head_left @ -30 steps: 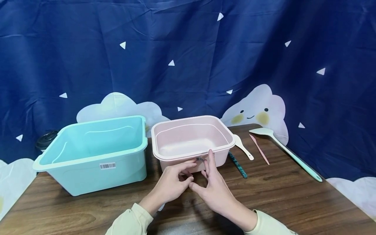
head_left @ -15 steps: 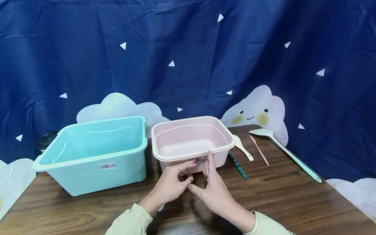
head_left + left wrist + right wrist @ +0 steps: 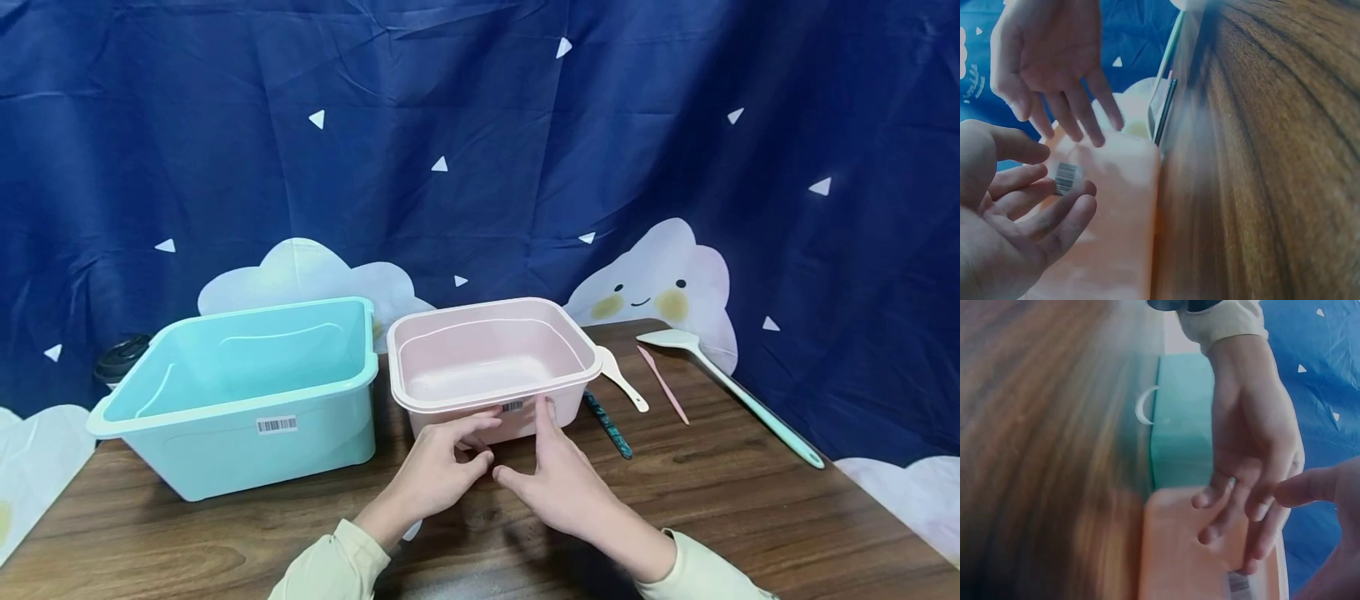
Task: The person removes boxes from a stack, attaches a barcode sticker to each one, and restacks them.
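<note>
Hands meet at the near wall of the pink tub (image 3: 487, 350), which sits at the middle of the desk (image 3: 712, 500) beside the mint-green bin (image 3: 240, 392). A small barcode sticker (image 3: 513, 407) is stuck on that wall just under the rim. The left hand (image 3: 442, 467) has its fingers loosely curled against the wall beside the sticker; the left wrist view shows the fingertips (image 3: 1075, 197) right at the barcode label (image 3: 1067, 177), but whether they pinch an edge of it I cannot tell. The right hand (image 3: 558, 475) is spread and relaxed, holding nothing. Half a second ago its fingertips reached up over the rim next to the sticker; now they sit lower and further right on the wall, so the label is fully uncovered. That reads as the right hand giving way while the left works at the sticker, which is not yet lifted. Toward the right edge of the desk lie a white rice paddle (image 3: 622, 379), a dark patterned stick (image 3: 607, 423), a thin pink stick (image 3: 663, 385) and a long mint spatula (image 3: 738, 392).
</note>
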Tool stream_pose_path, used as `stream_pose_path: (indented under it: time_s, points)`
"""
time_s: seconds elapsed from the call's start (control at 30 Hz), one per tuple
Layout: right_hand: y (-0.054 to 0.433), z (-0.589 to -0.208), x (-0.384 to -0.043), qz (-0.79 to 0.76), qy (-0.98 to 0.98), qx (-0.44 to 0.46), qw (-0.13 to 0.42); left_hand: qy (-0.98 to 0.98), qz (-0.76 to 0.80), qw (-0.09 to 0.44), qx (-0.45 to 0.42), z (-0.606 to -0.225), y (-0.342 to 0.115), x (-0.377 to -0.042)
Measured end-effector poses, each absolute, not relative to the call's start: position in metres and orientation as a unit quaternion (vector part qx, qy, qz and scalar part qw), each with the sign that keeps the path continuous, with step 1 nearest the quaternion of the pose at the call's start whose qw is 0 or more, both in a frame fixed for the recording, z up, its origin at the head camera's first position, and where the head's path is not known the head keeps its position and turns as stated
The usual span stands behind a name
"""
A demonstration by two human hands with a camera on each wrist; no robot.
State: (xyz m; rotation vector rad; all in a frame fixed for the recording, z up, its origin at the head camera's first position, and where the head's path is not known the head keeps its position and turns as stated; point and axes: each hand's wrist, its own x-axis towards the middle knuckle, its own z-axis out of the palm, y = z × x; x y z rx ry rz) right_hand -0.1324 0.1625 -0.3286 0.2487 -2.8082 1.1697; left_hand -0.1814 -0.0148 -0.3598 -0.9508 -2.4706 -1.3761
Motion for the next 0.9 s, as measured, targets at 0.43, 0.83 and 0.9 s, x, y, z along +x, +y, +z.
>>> stream_pose_path:
  time_s: [0.43, 0.83, 0.9]
  points:
    - [0.161, -0.337, -0.137, 0.367, -0.923, 0.096, 0.064, -0.826, -0.465, 0.079, -0.309, -0.36, -0.017, -0.18]
    - [0.164, -0.339, -0.144, 0.363, -0.923, 0.1, 0.076, -0.829, -0.463, 0.076, -0.304, -0.359, -0.018, -0.181]
    - [0.165, -0.339, -0.144, 0.361, -0.924, 0.098, 0.075, -0.83, -0.462, 0.078, -0.304, -0.359, -0.019, -0.18]
